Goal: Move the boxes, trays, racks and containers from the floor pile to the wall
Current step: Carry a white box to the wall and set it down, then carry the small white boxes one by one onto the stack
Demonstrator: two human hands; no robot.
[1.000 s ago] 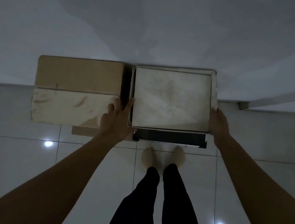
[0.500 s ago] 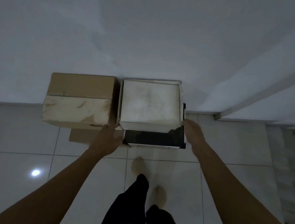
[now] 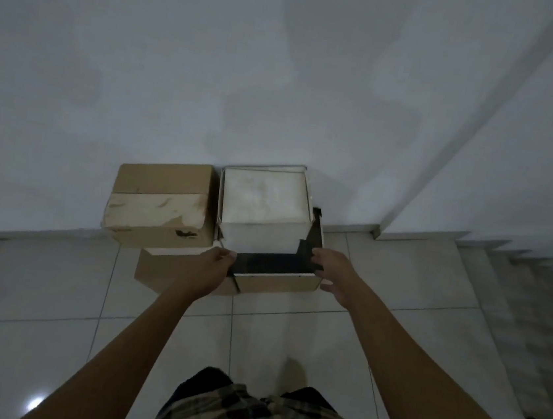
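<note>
A dim room seen from above, looking down a person's own arms. The floor (image 3: 52, 287) is pale glossy tile with thin grout lines and a small spot of reflected light near the bottom left. A plain white wall (image 3: 215, 64) fills the upper half, and to the right a second wall face (image 3: 516, 150) juts forward, forming a corner. Two stacks stand side by side with their backs to the wall where it meets the floor. On the left is a brown box (image 3: 158, 209), its longer side running along the wall and a pale, scuffed band crossing its top from left to right; it sits on a lower carton (image 3: 157, 271) that sticks out toward the person. On the right is a white box (image 3: 263, 204), its top face up and its sides square to the wall, just beside the brown box. It rests on a black tray (image 3: 268, 265), which lies on a flat cardboard box (image 3: 280, 284). The left hand (image 3: 215, 264) is at the tray's front left corner with its fingers curled; whether it grips anything cannot be told. The right hand (image 3: 330, 270) is at the front right corner, fingers loosely spread, gripping nothing. A checked shirt hem and dark trousers show at the bottom.
</note>
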